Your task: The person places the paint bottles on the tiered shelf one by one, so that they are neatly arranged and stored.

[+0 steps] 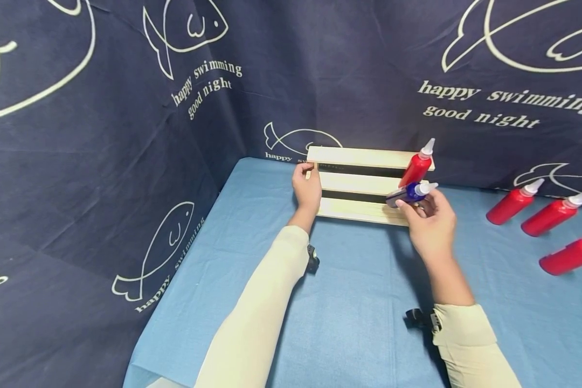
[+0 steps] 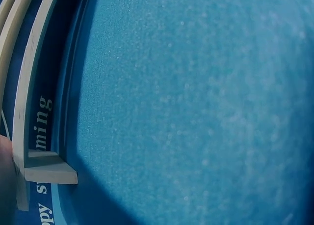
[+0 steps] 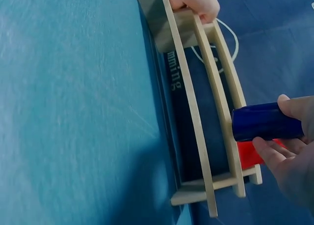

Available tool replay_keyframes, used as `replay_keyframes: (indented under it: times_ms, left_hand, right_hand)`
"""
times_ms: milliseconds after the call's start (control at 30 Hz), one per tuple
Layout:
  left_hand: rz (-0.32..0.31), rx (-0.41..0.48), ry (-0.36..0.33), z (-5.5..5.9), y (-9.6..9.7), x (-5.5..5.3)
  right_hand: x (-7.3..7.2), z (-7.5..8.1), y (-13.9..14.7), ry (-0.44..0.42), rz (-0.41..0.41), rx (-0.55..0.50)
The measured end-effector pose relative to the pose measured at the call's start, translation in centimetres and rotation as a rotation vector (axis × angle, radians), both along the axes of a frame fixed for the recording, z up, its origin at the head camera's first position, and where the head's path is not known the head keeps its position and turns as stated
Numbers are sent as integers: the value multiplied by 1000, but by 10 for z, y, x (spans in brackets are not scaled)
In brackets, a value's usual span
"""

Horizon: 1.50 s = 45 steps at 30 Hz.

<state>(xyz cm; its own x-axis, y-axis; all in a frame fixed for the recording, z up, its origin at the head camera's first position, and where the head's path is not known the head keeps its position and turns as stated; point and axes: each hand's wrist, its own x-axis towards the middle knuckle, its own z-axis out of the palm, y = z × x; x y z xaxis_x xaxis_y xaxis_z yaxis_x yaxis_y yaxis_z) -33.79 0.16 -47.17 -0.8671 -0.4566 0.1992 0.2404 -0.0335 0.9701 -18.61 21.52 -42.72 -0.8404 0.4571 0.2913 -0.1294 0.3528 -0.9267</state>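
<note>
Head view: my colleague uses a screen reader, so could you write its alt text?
A person's right hand holds a white-tipped blue bottle by the right end of a slatted wooden rack; the left hand grips its left end. Beside the blue bottle is one red bottle; three other red bottles are on the blue cloth to the right.

Light-blue, cloth-covered table [image 1: 354, 307]: faint creases noted on its surface. Navy-blue fabric curtain [image 1: 330, 81] hangs along the table's far and left edges. Printed on it: white outline fish [image 1: 195, 27] and white lettering [image 1: 509, 99] reading "happy swimming good night", both repeated. Pale object [image 1: 164, 383], mostly out of view, at the table's near-left corner.
</note>
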Motion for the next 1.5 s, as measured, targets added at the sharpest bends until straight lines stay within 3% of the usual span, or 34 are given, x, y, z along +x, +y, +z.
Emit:
replay_keyframes:
  times_ms: [367, 600, 867, 1300, 1500]
  left_hand:
    - [3, -21, -16, -2, 1, 3]
    - [8, -10, -5, 2, 0, 3]
    - [6, -16, -15, 1, 0, 2]
    - [-6, -13, -26, 5, 0, 2]
    - [-2, -23, -39, 2, 0, 3]
  right_hand:
    - [-19, -3, -19, 110, 68, 15]
    - [-30, -1, -23, 63, 31, 170]
    - [-42, -5, -22, 86, 32, 259]
    - [-53, -4, -29, 11, 20, 286]
    - [-55, -7, -32, -36, 32, 251]
